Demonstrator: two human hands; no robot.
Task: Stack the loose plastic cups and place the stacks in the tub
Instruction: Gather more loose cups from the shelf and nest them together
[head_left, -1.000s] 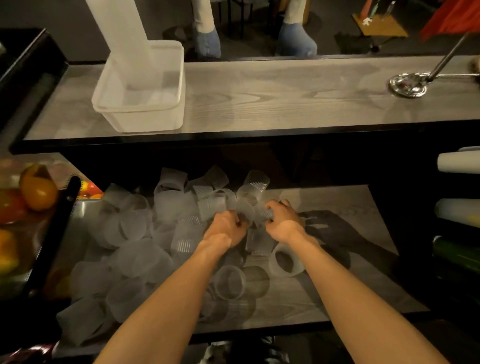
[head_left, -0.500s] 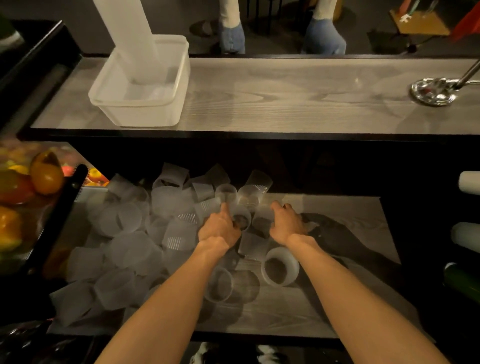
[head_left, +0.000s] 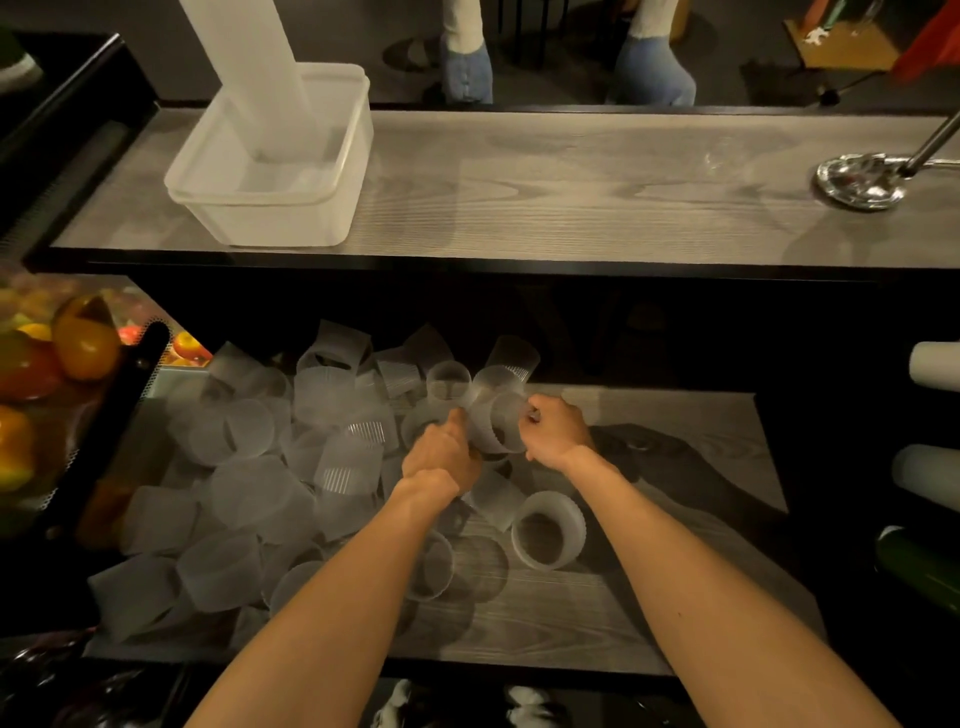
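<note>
Your right hand (head_left: 555, 434) and left hand (head_left: 441, 460) meet over the lower bench (head_left: 545, 623), both on one held cup (head_left: 496, 423). The cup lies on its side in the air, mouth toward the right fingers. The right fingers (head_left: 531, 415) are curled and pinch its rim. The left thumb (head_left: 458, 420) presses the cup's closed end. The other left fingers are curled under the palm, clamped low on the same cup, and their tips are hidden. You can't tell if a second cup is nested inside, too translucent.

The loose cups (head_left: 343, 457) are piled left of the left fingers and beyond both hands, most tipped over, some touching the left hand. One upright cup (head_left: 548, 530) stands mouth up just behind the right fingers, beside the right wrist. Another cup (head_left: 431, 566) sits mouth up against the left forearm.

The tub (head_left: 270, 223) is well beyond the left fingers and off to their left, on the upper bench (head_left: 571, 197). A tall stack (head_left: 244, 62) stands in it, leaning toward its far left corner.

A metal base (head_left: 857, 179) with a rod sits far beyond the right fingers, at the upper bench's right end. Fruit (head_left: 83, 338) lies well left of the left fingers, past the cup pile.
</note>
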